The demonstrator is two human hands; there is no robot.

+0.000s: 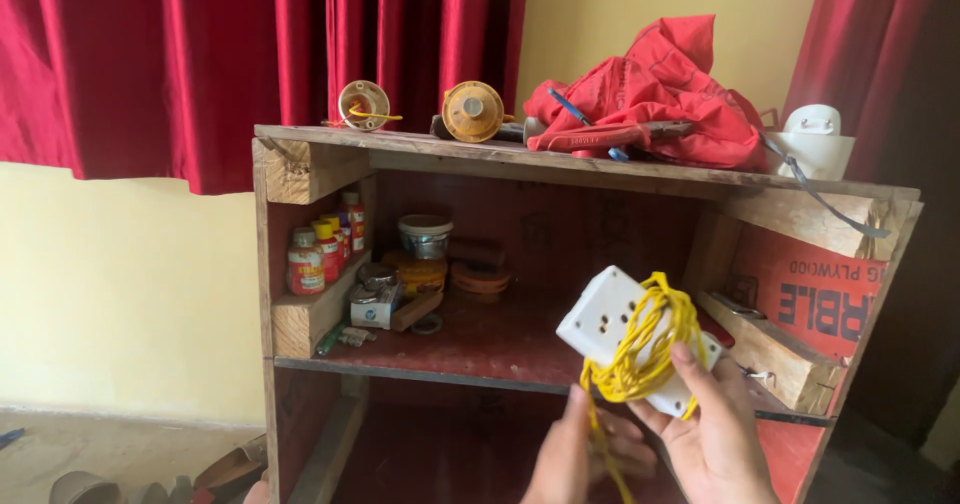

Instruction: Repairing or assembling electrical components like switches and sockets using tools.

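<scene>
White socket box (612,326) wrapped in yellow wire (650,349), held up just above both hands, in front of the shelf opening. Right hand (715,434) closed around the box's lower end, thumb pressed on the wire coil. Left hand (572,459) just beside and below, fingers pinched on the loose wire strand hanging down. Beyond the hands, wooden shelf unit (300,169) with small bottles (318,254) inside at left. On top, above the hands, red cloth (670,89), pliers (615,136), two round fittings (470,111).

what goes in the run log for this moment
right hand: holds white socket box | left hand: on yellow wire | behind: wooden shelf
</scene>
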